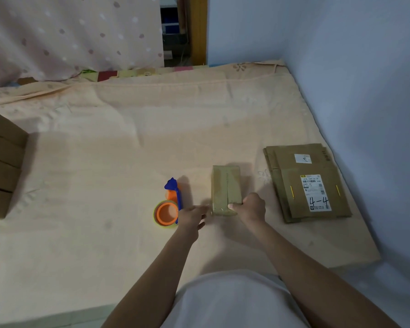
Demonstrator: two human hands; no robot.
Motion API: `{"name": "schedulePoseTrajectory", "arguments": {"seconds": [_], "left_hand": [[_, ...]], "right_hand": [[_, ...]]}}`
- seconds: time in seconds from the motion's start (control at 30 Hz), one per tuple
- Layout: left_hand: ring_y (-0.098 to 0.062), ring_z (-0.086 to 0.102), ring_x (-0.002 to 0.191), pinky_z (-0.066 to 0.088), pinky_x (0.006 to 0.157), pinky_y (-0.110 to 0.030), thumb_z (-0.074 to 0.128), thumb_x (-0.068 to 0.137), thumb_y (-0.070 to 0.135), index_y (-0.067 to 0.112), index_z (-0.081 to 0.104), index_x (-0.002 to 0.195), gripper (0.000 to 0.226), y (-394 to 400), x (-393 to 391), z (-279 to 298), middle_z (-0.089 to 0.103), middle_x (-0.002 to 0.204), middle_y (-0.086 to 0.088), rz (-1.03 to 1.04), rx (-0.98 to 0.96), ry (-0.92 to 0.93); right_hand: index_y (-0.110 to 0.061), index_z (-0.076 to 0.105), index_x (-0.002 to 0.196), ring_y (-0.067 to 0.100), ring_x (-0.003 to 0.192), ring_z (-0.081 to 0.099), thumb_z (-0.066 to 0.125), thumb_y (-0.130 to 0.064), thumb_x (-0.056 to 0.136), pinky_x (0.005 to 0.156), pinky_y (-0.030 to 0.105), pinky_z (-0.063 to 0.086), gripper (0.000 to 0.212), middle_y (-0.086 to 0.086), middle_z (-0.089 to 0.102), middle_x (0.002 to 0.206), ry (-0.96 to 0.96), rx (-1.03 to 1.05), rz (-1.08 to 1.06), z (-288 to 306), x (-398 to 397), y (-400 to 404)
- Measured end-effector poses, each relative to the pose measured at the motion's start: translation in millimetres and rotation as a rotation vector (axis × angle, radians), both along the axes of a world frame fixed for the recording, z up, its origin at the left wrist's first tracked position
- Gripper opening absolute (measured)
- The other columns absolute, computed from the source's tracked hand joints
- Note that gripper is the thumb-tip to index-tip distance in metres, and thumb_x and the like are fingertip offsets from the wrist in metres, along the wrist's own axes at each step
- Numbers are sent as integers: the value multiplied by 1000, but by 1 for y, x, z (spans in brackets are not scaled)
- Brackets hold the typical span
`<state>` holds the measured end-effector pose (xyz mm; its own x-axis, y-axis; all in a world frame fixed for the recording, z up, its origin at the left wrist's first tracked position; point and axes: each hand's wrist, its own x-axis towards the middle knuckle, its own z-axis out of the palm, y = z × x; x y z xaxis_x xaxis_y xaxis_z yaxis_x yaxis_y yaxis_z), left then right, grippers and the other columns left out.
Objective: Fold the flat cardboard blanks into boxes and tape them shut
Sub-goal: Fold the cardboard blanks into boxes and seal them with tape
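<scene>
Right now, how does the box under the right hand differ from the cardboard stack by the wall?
The folded box stands raised as a closed block with tape along its top seam; the flat blanks lie stacked as sheets. The right hand grips the box; nothing touches the blanks. The blanks carry printed labels; the box shows none. Both are brown cardboard.

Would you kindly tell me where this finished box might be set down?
Bare peach bedsheet lies between the brown boxes at left and the flat cardboard blanks. It is crowded around the taped box and orange tape dispenser.

Orange-and-blue tape dispenser (169, 204), brown box (226, 189), peach sheet (128, 138)
</scene>
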<state>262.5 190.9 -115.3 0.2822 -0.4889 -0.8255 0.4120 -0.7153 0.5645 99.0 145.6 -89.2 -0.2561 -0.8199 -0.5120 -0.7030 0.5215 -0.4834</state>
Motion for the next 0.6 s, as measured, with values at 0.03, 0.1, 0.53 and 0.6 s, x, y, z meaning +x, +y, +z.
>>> {"name": "schedulePoseTrajectory", "arguments": {"seconds": [0.03, 0.1, 0.53, 0.6], "left_hand": [[-21, 61, 79, 49, 69, -32, 75, 82, 6, -3, 74, 96, 17, -1, -2, -2, 66, 83, -10, 4, -9, -43], [-22, 57, 76, 46, 68, -32, 76, 80, 6, 0, 76, 93, 14, -2, -8, -5, 65, 77, -9, -8, -41, -132], [-24, 65, 80, 59, 72, -34, 86, 75, 14, 13, 70, 93, 25, 3, -23, -15, 69, 85, -12, 200, 24, -62], [-21, 65, 72, 57, 68, -31, 80, 80, 12, 7, 77, 92, 13, 1, -26, -11, 72, 76, -7, 109, -35, -211]], "right_hand": [[-17, 37, 63, 26, 69, 52, 87, -30, 73, 45, 28, 23, 53, 7, 52, 75, 2, 0, 1, 0, 0, 0], [-16, 38, 64, 26, 70, 52, 87, -30, 73, 45, 27, 23, 51, 7, 53, 77, -1, -2, -6, 0, 1, 0], [-11, 48, 74, 25, 71, 53, 87, -25, 75, 45, 25, 24, 41, 7, 57, 81, -22, -11, -47, 9, 5, 3], [-12, 47, 73, 25, 70, 52, 87, -25, 76, 44, 25, 23, 42, 7, 56, 80, -11, -18, -30, 8, 5, 3]]}}
